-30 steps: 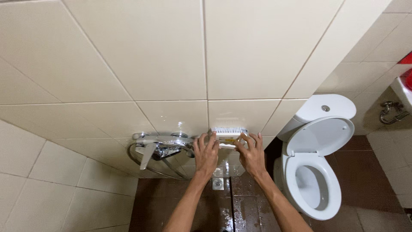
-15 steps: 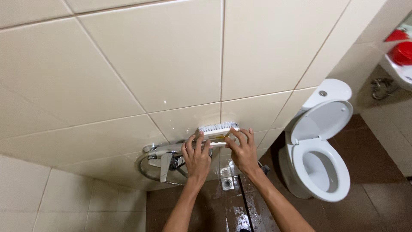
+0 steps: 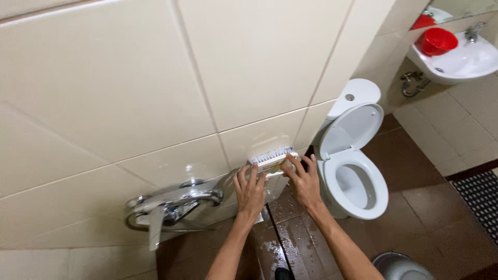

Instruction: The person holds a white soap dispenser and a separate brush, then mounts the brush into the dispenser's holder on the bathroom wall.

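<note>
Pressed flat against the cream tiled wall [image 3: 249,62]: a white scrub brush [image 3: 271,157], bristles into the tile, just above a horizontal grout line. Clamped on that brush from both ends, 2 bare hands side by side. On its left end, the left hand [image 3: 250,189], fingers spread and pointing up the wall, fingertips on the brush's back. On its right end, the right hand [image 3: 303,181], fingers likewise spread, thumb toward the brush's middle. Close together but not touching each other, with a narrow gap between the wrists. Reaching up from the near bottom edge, both forearms, bare.

To the left of the left hand, fixed to the same wall: a chrome shower mixer tap [image 3: 174,205] with a long lever and a loop of chrome hose below it. Just right of the right hand, standing on the floor: a white toilet [image 3: 353,171], seat down, lid raised against its cistern, flush button on top. On the far right, high in view: a white wall basin [image 3: 456,62] with a red plastic bowl [image 3: 437,40] resting in it, and a chrome waste pipe underneath. Below the hands: wet brown floor tiles [image 3: 415,207], glistening between the forearms. At the near bottom right: part of a grey round bucket rim [image 3: 402,267]. At the right edge: a dark grid mat [image 3: 480,199].
</note>
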